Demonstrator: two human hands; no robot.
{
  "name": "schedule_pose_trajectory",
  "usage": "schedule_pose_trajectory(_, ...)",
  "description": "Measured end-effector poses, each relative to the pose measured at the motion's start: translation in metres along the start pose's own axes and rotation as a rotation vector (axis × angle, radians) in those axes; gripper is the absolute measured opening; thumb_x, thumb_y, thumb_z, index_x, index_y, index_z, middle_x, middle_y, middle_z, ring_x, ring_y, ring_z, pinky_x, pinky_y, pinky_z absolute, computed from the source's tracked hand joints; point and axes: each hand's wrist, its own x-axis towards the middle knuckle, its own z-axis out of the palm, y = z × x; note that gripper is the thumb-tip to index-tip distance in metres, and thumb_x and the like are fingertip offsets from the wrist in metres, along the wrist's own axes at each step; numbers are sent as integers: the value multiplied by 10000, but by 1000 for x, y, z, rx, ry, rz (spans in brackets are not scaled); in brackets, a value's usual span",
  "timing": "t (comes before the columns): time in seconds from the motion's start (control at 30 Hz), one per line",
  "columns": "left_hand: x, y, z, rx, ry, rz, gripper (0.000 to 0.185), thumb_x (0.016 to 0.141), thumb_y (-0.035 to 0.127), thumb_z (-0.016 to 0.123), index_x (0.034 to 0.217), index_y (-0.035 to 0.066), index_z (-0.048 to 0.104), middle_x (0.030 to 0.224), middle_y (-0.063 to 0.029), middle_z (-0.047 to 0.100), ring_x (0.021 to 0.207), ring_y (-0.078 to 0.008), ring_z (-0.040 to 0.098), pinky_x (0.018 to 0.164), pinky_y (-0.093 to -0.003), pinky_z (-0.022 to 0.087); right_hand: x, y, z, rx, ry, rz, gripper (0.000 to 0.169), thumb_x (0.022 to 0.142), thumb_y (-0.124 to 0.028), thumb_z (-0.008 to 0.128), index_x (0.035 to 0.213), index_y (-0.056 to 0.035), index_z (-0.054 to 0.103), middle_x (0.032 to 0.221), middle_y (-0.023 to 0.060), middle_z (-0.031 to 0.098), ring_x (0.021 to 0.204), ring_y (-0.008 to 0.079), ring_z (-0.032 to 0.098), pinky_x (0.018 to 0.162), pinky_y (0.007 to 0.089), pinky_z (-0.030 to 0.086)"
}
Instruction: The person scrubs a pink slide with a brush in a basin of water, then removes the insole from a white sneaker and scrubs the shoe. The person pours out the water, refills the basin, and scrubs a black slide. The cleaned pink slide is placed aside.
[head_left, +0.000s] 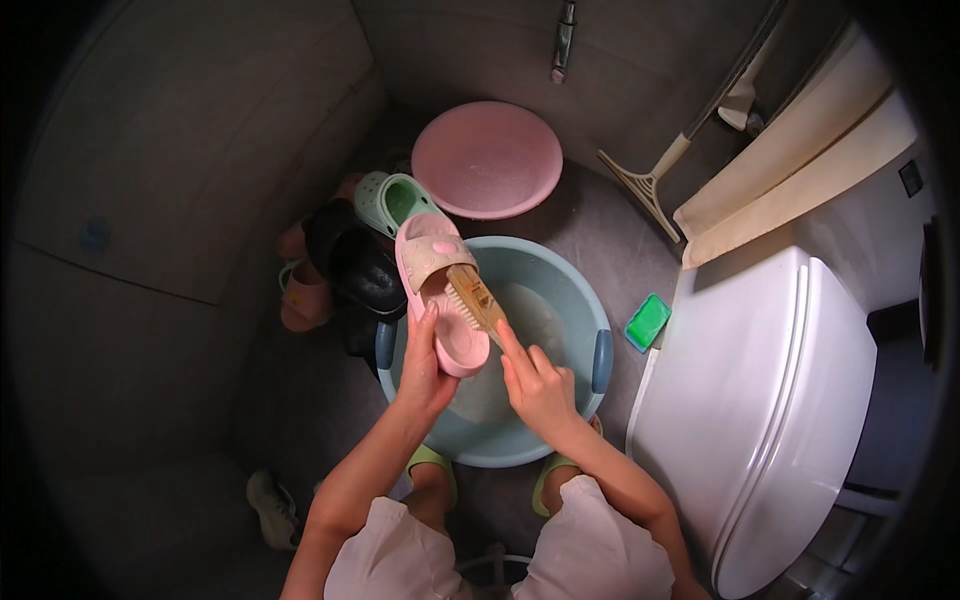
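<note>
A pink slide sandal (463, 346) with a beige-and-pink strap is tilted above a blue-grey plastic basin (581, 300). My left hand (426, 371) grips it along the side of the heel half, thumb on the footbed. In my right hand (541, 386) is the handle of a wooden scrubbing brush (480, 296), index finger stretched along it. The brush's pale bristles face the sandal's inside, and its head reaches the strap opening. Cloudy water (495, 390) lies in the basin beneath both hands.
Left of the basin sit a mint clog (375, 202), black footwear (364, 270) and a pink clog (306, 296). Behind is a pink basin (487, 161). To the right are green soap in a blue dish (648, 322), a floor squeegee (652, 187) and a white toilet (750, 405). A sneaker (271, 510) lies lower left.
</note>
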Motion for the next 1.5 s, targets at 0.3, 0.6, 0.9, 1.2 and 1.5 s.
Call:
schedule_pose_trajectory(0.3, -2, 9, 9, 26, -15, 27, 528, 925, 196, 542, 1408, 130, 340, 1325, -91, 521, 1211, -257, 535, 1025, -412, 450, 5, 6, -2, 57, 66, -32, 532, 821, -97, 653, 1343, -105, 550, 684, 52, 443, 442, 196, 489, 408, 334, 431)
schedule_pose_trajectory(0.6, 27, 24, -15, -92, 44, -227, 417, 998, 324, 497, 1327, 69, 458, 1228, -87, 595, 1088, -233, 602, 927, -398, 505, -31, 13, -9, 251, 144, -167, 487, 765, -47, 696, 1245, -105, 637, 663, 30, 395, 453, 172, 439, 409, 316, 401)
schedule_pose_trajectory(0.9, -6, 3, 8, -2, 94, -409, 378, 1009, 377, 453, 1217, 74, 538, 1014, -61, 640, 811, -155, 636, 667, -286, 534, 15, 30, -14, 126, 219, 19, 459, 786, -93, 694, 1239, -147, 651, 644, 30, 383, 441, 178, 414, 391, 334, 383)
schedule_pose_trajectory(1.2, -11, 2, 9, 117, -72, -329, 478, 1011, 265, 448, 1460, 137, 346, 1245, -50, 575, 897, -160, 625, 781, -332, 536, -1, 34, -5, 222, 268, 18, 495, 790, -76, 688, 1276, -136, 617, 649, 39, 442, 465, 190, 466, 416, 335, 405)
schedule_pose_trajectory(1.5, -7, 2, 11, 53, -184, -349, 762, 909, 703, 329, 1397, 123, 411, 1329, -79, 519, 1151, -278, 541, 1010, -493, 426, -6, -15, -2, 641, 216, 108, 446, 891, -87, 609, 1334, -107, 562, 627, 63, 460, 504, 217, 503, 463, 350, 449)
